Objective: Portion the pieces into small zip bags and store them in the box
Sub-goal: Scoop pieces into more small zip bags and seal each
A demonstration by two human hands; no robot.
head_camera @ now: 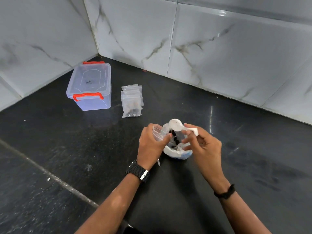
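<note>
My left hand (pixel 152 144) grips a small clear zip bag (pixel 158 132) and holds it open over a white plastic bag (pixel 175 153) of dark pieces (pixel 175 139). A white scoop (pixel 176 124) is pinched by its handle in my right hand (pixel 202 144), its bowl at the zip bag's mouth. Further back lies a pile of small zip bags (pixel 131 100); the front one holds dark pieces. A clear box (pixel 90 86) with red latches stands shut at the back left.
The black stone counter (pixel 84 149) meets marble-tiled walls (pixel 219 48) in a corner behind the box. A seam crosses the counter at the lower left. A watch is on my left wrist and a dark band on my right.
</note>
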